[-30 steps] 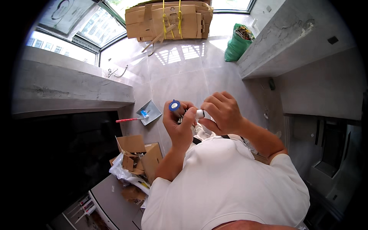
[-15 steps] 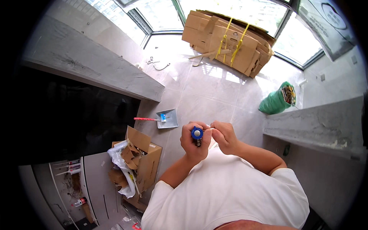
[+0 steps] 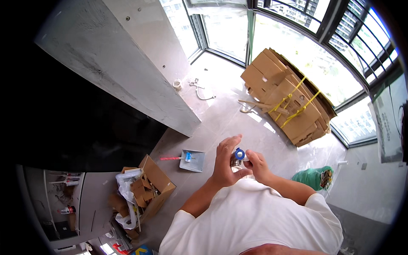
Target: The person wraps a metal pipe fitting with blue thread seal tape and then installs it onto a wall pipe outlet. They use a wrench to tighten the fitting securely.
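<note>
A small metal fitting with a round blue top [image 3: 239,154], which looks like an angle valve, is held in front of my white shirt. My right hand [image 3: 259,165] pinches its right side between thumb and fingers. Something white shows by those fingertips, too small to make out. On the other side, my left hand [image 3: 226,159] has its fingers stretched upward and its thumb apart, curving loosely about the fitting. Whether the left palm touches the metal, I cannot tell.
A grey dustpan [image 3: 196,161] with a red-handled brush lies on the tiles. An open cardboard box [image 3: 159,178] of scraps stands left. Tied flattened cardboard [image 3: 289,100] leans by the windows. A green sack [image 3: 308,178] is at right, and a grey ledge [image 3: 127,63] at upper left.
My left hand has loosened from round the fitting and its fingers have straightened. My right hand has moved onto the fitting. The view has swung, so the cardboard stack sits lower and further right.
</note>
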### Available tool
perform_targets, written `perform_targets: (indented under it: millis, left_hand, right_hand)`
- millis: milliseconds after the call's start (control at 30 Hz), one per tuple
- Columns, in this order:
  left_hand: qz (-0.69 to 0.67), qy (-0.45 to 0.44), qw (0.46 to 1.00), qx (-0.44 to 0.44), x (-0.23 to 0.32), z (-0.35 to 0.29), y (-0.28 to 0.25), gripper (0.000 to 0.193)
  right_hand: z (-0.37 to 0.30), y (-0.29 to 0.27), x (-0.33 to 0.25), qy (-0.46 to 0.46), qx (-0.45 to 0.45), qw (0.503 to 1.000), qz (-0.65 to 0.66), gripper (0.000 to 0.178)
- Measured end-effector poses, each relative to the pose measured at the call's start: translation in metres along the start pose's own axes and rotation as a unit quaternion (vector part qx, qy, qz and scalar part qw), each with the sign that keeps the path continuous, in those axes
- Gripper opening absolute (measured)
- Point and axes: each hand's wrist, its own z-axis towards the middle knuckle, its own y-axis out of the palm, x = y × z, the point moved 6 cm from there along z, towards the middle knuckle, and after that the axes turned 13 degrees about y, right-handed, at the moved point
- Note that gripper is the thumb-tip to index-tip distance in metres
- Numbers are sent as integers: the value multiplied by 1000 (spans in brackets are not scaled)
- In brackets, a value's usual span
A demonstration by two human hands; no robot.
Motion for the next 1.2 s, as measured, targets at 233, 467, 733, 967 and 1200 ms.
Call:
perform_targets:
  millis: [233,467,733,967,1200]
  left_hand:
    - [-590,-490,626,141,-142,22,12,92]
    - [-506,-567,622,188,-252,116,33,34]
    - [-384,-487,727,296,-394,235,-5,24]
    - [-286,-418,765,397,-494,275,-57,17]
    - [-208,-345,819,408,-607,321,-121,15]
  right_hand:
    - [87,-2,-156,-414,115,799,-420,29]
    - [216,0,-236,-447,16,700,-556,30]
    - [383,14,-350,-392,-72,780,-482,30]
    - [504,64,-408,-206,-167,857,-441,38]
    - [645,98,-421,-7,-192,916,-353,43]
